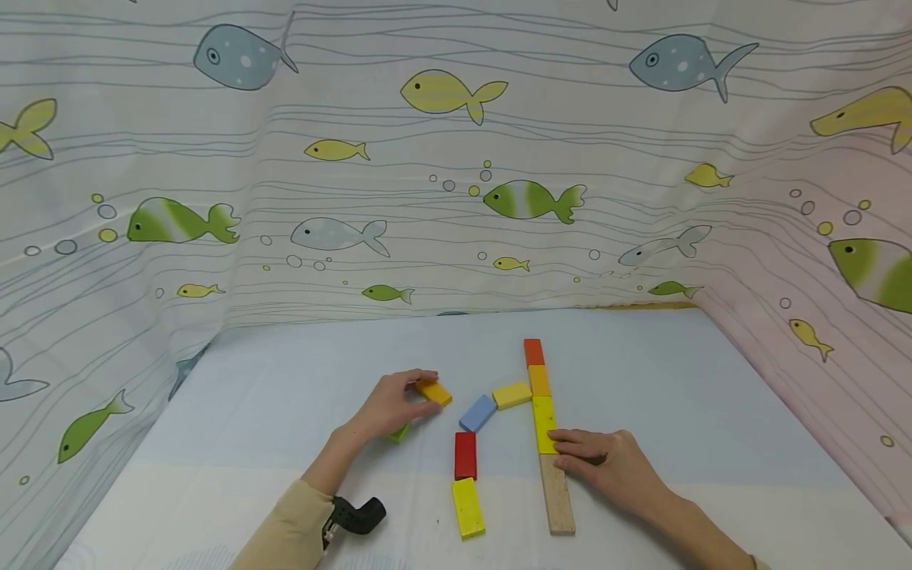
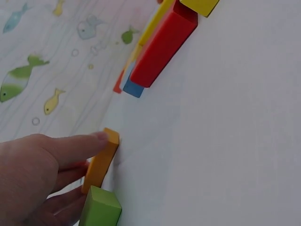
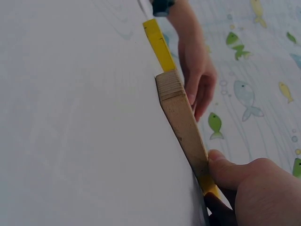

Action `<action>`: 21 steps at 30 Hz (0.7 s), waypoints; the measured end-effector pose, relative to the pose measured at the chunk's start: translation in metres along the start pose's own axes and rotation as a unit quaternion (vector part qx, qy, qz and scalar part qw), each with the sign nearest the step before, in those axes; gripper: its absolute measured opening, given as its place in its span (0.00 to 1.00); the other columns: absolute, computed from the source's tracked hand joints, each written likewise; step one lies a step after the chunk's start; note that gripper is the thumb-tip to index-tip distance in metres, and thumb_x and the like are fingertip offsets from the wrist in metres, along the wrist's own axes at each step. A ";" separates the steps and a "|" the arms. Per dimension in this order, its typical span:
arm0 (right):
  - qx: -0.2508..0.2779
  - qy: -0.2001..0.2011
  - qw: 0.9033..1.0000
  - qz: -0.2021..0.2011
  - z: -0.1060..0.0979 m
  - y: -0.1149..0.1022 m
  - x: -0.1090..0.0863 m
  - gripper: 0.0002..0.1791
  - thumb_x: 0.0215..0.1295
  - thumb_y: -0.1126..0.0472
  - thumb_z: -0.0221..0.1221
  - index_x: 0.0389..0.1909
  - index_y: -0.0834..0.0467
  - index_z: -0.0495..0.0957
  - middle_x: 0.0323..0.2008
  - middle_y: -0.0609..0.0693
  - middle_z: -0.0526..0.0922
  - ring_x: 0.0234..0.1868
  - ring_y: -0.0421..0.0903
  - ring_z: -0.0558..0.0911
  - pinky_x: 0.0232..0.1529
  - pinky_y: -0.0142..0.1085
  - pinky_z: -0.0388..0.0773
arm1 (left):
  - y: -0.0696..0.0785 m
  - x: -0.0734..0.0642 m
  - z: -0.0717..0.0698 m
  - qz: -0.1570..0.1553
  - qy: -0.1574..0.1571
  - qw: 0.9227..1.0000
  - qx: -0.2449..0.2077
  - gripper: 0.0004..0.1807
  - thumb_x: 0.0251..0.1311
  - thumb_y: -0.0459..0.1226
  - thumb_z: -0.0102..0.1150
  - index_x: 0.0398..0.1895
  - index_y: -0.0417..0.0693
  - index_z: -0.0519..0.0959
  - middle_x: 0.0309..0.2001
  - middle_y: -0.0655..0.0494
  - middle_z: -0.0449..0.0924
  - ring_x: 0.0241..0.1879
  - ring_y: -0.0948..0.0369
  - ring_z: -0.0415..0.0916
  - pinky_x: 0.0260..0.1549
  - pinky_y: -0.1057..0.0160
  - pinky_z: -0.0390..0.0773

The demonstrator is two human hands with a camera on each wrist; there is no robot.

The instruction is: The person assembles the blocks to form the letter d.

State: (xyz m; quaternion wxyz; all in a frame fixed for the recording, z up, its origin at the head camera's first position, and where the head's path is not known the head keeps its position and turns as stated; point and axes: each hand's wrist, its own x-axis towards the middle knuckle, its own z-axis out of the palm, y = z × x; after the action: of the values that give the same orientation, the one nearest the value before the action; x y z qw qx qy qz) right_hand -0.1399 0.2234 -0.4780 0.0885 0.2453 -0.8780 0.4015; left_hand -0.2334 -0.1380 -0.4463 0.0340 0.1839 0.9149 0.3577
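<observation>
My left hand [image 1: 393,404] pinches an orange block [image 1: 436,393] between thumb and fingers, near the table surface. A green block [image 2: 101,207] lies beside that hand, mostly covered by it in the head view. To the right, my right hand [image 1: 613,467] touches the right side of a straight row, its fingertips at a long yellow block [image 1: 545,419] and its thumb by a plain wooden block [image 1: 558,499]. An orange block [image 1: 539,381] and a red-orange block [image 1: 533,352] continue that row away from me.
A curved line joins the row from the left: a pale yellow block [image 1: 511,395], a blue block [image 1: 477,413], a red block [image 1: 465,455] and a yellow block [image 1: 468,508]. Fish-patterned cloth [image 1: 427,198] hangs around the white table [image 1: 684,412].
</observation>
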 end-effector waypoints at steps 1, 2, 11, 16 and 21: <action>-0.001 0.000 1.000 0.001 0.000 0.000 0.000 0.16 0.63 0.49 0.67 0.48 0.52 0.88 0.48 0.41 0.88 0.52 0.46 0.85 0.51 0.32 0.82 | 0.000 0.000 0.000 -0.001 0.001 1.000 0.002 0.26 0.58 0.40 0.71 0.60 0.47 0.79 0.57 0.54 0.82 0.55 0.54 0.77 0.61 0.52 0.76; -0.001 0.000 1.000 0.002 0.000 0.000 0.000 0.16 0.63 0.49 0.67 0.48 0.52 0.88 0.48 0.41 0.88 0.52 0.46 0.85 0.51 0.32 0.82 | 0.000 0.000 0.001 -0.002 0.001 1.000 0.004 0.26 0.58 0.40 0.71 0.60 0.47 0.79 0.57 0.55 0.82 0.55 0.55 0.77 0.61 0.52 0.76; 0.002 0.000 1.000 0.006 0.000 0.000 0.000 0.16 0.62 0.49 0.67 0.47 0.52 0.88 0.48 0.41 0.88 0.52 0.46 0.85 0.52 0.31 0.81 | -0.003 -0.001 0.002 0.017 -0.005 1.000 0.007 0.26 0.56 0.41 0.73 0.58 0.46 0.81 0.54 0.55 0.83 0.54 0.55 0.79 0.58 0.52 0.78; 0.002 0.004 1.000 0.000 0.000 0.001 -0.001 0.16 0.62 0.50 0.68 0.47 0.52 0.88 0.48 0.41 0.88 0.52 0.46 0.85 0.52 0.29 0.80 | -0.005 -0.001 0.001 0.032 -0.012 0.999 -0.005 0.21 0.56 0.36 0.72 0.54 0.45 0.82 0.52 0.54 0.84 0.53 0.53 0.80 0.57 0.53 0.80; 0.007 0.005 1.000 -0.004 0.001 0.001 -0.001 0.16 0.62 0.50 0.68 0.47 0.52 0.88 0.48 0.41 0.87 0.52 0.46 0.85 0.52 0.27 0.79 | -0.005 0.001 0.000 0.044 -0.013 0.999 -0.007 0.17 0.55 0.32 0.72 0.50 0.46 0.83 0.48 0.55 0.85 0.51 0.54 0.81 0.54 0.55 0.82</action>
State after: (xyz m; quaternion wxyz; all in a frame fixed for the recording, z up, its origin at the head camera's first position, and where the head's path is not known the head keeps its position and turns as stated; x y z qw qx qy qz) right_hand -0.1400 0.2233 -0.4798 0.0928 0.2472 -0.8736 0.4088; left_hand -0.2355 -0.1414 -0.4500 0.0316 0.2287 0.9029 0.3627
